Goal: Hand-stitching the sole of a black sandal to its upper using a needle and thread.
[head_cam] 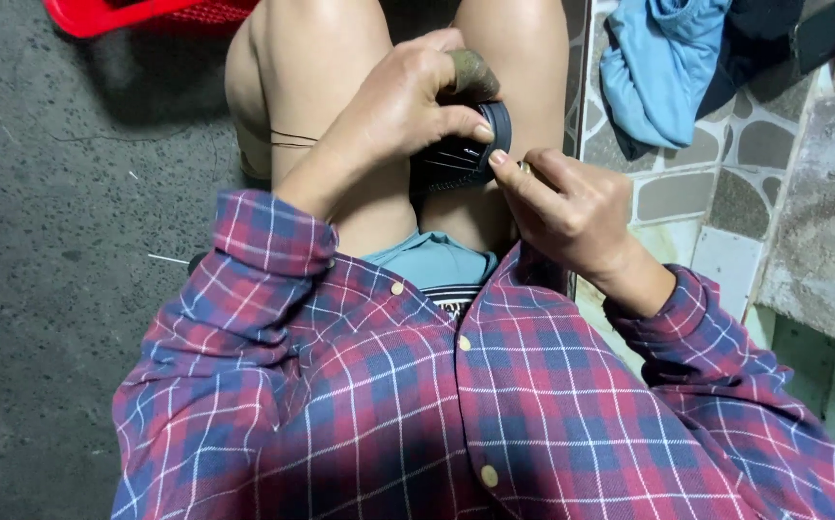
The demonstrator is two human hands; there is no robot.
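Shirt: red-and-blue plaid button shirt point(456, 414) fills the near edge, at six o'clock of everything; both sleeves run up from it to the hands.

Right hand: the right hand point(572, 207) sits at about four o'clock of the object, fingers curled narrow, forefinger and thumb tip pressed to the object's lower right rim. Something small and pale glints between those fingers; I can't tell what it is.

Left hand: the left hand point(398, 106) comes in from nine o'clock and wraps over the top, closed on the object, thumb along its front edge. A worn, greenish-brown cover point(472, 72) sits on one fingertip.

Object: small round black ribbed disc-like part point(466, 154), held over the lap between the bare knees, touching both hands. Its round face tilts toward two o'clock, so its rim edge faces the right hand.

Which is nearer: both touch, but the left hand carries it; the right only meets the rim.

Ground, left: dark rough concrete floor point(71, 241) out at nine o'clock.

Ground, right: stone-pattern tiled surface point(726, 164) at three o'clock, beside a grey concrete step point(832, 231).

Far: crumpled light blue cloth point(658, 67) at one o'clock; red plastic basket point(148, 12) at eleven o'clock, well apart from the hands.
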